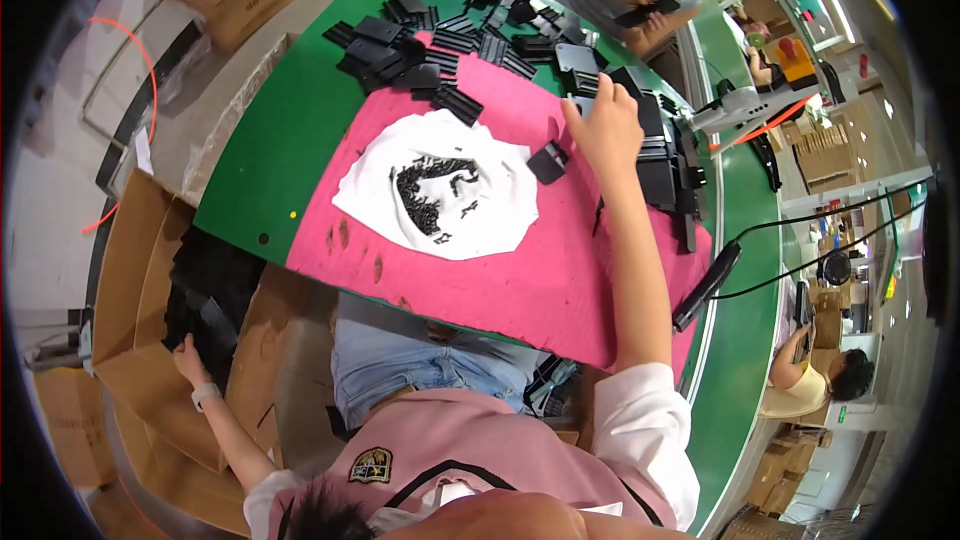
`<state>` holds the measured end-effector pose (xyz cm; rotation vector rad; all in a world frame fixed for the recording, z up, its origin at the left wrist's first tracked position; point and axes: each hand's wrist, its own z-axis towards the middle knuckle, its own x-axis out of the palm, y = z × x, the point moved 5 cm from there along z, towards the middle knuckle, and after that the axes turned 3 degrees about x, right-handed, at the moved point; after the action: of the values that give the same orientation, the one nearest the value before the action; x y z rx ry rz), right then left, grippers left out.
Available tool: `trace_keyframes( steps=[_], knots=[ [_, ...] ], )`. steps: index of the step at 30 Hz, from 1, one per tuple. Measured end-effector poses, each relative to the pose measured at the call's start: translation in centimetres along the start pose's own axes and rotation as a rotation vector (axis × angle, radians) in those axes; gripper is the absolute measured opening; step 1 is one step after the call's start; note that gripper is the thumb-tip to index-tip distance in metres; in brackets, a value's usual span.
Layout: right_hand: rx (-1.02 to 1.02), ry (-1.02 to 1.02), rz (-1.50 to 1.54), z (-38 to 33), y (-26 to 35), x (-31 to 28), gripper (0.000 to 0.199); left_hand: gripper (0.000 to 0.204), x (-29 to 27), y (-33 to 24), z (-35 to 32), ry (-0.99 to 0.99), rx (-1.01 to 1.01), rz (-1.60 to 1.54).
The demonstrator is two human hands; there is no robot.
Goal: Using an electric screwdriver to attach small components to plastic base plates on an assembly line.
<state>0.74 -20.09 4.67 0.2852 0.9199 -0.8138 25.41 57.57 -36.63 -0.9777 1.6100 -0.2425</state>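
My right hand (pixel 607 125) reaches over the pink mat (pixel 560 280) to a row of black flat parts (pixel 660 155) at its right side, fingers apart, touching the stack. One small black part (pixel 548 162) lies just left of that hand. My left hand (pixel 188 358) is down in an open cardboard box (pixel 130 270) at the left, touching a long black part (pixel 215 318) among several others. A white cloth (pixel 440 195) with a heap of small black screws (pixel 432 190) lies mid-mat.
More black parts (pixel 430 50) are scattered at the far end of the green table (pixel 290 130). A person across the table holds a black part (pixel 645 12). A black power screwdriver (pixel 708 285) with cable lies at the right edge. Another person (pixel 815 375) sits beyond the conveyor.
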Motion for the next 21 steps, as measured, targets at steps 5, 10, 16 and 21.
trace_keyframes(
  steps=[5,10,16,21],
  knots=[
    [0.187,0.071,0.117,1.1,-3.8,5.7,0.069,0.016,-2.5,-24.4,-11.6,0.004,0.414,-0.78],
    [0.258,-0.007,0.391,0.8,-0.9,-0.2,0.062,0.022,-1.3,-43.7,-26.4,0.217,0.871,-0.884],
    [-0.211,-0.093,0.798,-2.3,6.4,-11.0,0.066,0.041,7.8,-56.1,-44.4,1.39,0.785,-1.034],
    [-0.129,0.04,1.093,-1.8,5.6,-10.4,0.063,0.029,9.0,-59.2,-44.1,1.08,0.93,-0.924]
  ],
)
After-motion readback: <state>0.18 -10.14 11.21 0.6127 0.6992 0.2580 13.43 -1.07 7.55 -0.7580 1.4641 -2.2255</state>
